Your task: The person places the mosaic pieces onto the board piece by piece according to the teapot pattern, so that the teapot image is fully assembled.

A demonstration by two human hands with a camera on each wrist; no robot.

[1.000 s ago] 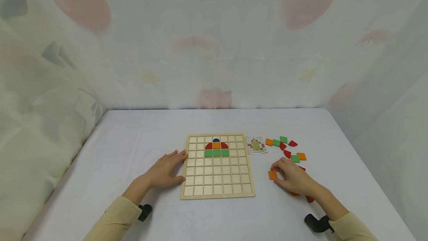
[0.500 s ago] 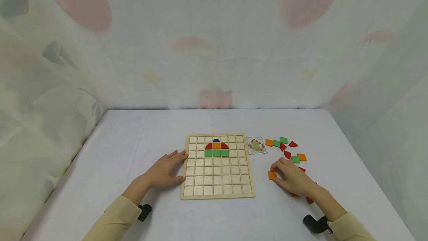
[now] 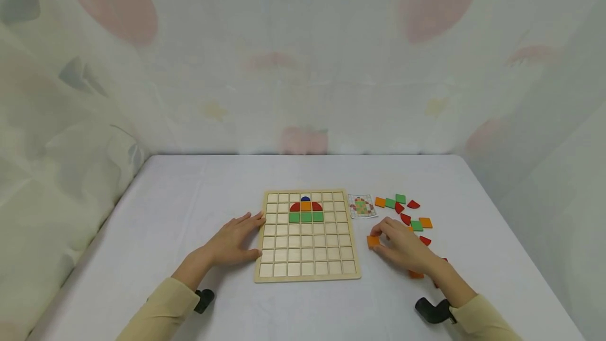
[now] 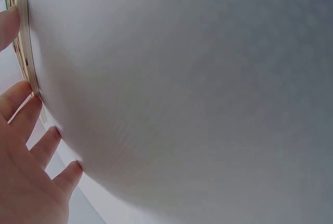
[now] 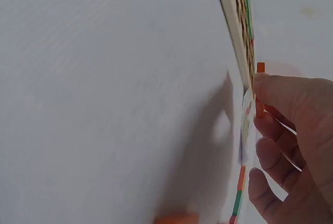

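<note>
A wooden grid board (image 3: 307,279) lies flat on the white table. Near its top sit a blue piece (image 3: 305,199), two red quarter-circles (image 3: 294,207), an orange square (image 3: 305,206) and a row of green squares (image 3: 306,217). My left hand (image 3: 235,241) rests at the board's left edge, fingers spread, with thumb and fingertips at the rim; the left wrist view shows the same hand (image 4: 26,146). Between thumb and fingertips my right hand (image 3: 402,243) pinches an orange square tile (image 3: 373,241), just right of the board. Seen edge-on in the right wrist view, the tile (image 5: 260,67) is above the tabletop.
A small printed pattern card (image 3: 363,206) lies at the board's upper right. Beyond it are scattered loose tiles: green squares (image 3: 400,198), orange squares (image 3: 425,222) and red quarter-circles (image 3: 413,204). Another orange tile (image 3: 416,274) lies beneath the right forearm. Curtains hang behind the table.
The right hand has shifted left and slightly away from the body with the orange tile, toward the board, uncovering more of a red piece. The left hand stays in place.
</note>
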